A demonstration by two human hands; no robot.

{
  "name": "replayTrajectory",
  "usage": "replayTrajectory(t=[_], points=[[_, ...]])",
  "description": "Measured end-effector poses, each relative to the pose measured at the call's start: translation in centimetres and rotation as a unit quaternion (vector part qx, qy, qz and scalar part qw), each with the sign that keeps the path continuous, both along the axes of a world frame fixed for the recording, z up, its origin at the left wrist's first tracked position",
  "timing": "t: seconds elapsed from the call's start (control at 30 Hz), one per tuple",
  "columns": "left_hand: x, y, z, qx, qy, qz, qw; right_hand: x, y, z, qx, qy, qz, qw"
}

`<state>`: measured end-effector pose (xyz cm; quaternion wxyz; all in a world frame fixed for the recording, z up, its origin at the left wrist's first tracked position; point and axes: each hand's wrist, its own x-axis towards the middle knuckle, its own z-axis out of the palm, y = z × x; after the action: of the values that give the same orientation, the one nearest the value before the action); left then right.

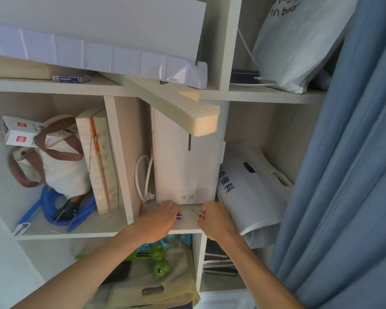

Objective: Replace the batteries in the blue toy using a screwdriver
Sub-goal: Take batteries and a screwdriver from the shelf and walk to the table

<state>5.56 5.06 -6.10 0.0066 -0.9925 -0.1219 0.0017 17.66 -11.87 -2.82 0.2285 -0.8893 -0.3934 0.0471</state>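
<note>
Both my hands reach onto the middle shelf (188, 221) in front of a white appliance (185, 166). My left hand (158, 219) curls over a small purple battery (179, 217), whose end sticks out past the fingers. My right hand (214, 218) grips a small screwdriver (196, 212); its thin shaft points up and left out of the fist, and the handle is hidden. A blue pack of batteries (70, 78) lies on the shelf above, at the left. A blue toy (149, 247) shows partly in the compartment below, behind my left forearm.
A foam block (187, 112) juts out from the upper shelf over the appliance. A white bag (254, 190) fills the compartment to the right, and a blue curtain (348, 175) hangs at the far right. A green toy (159, 264) lies below on a yellow bag (165, 291).
</note>
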Motion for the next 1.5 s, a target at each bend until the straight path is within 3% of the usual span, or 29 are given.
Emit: replayTrajectory(t=[0.13,0.4,0.57,0.7,0.97,1.1,1.23,1.5], points=[[-0.3,-0.1,-0.3,-0.015,-0.021,0.009,1.0,-0.3,-0.7,0.2,0.012,0.023,0.002,1.0],[-4.3,-2.2,2.6,-0.141,-0.073,0.046,0.986,-1.6,-2.9,1.9,0.059,0.065,0.037,0.995],[-12.8,-4.2,4.3,-0.2,-0.099,0.098,0.97,-4.9,-3.7,3.4,0.084,0.077,0.153,0.982],[-21.8,-5.2,4.4,-0.194,-0.125,0.16,0.96,-10.2,-2.3,4.3,0.076,0.064,0.26,0.96],[-43.5,-6.2,3.6,-0.166,-0.172,0.33,0.913,-25.9,3.8,4.8,0.067,-0.009,0.431,0.9],[-55.2,-7.5,3.3,-0.166,-0.202,0.413,0.872,-36.4,7.6,4.4,0.071,0.021,0.479,0.875],[-66.8,-8.3,2.5,-0.139,-0.175,0.455,0.862,-47.8,10.8,3.8,0.066,0.045,0.54,0.838],[-86.5,-9.6,1.5,-0.132,-0.197,0.56,0.794,-67.7,15.5,3.1,0.082,0.05,0.615,0.782]])
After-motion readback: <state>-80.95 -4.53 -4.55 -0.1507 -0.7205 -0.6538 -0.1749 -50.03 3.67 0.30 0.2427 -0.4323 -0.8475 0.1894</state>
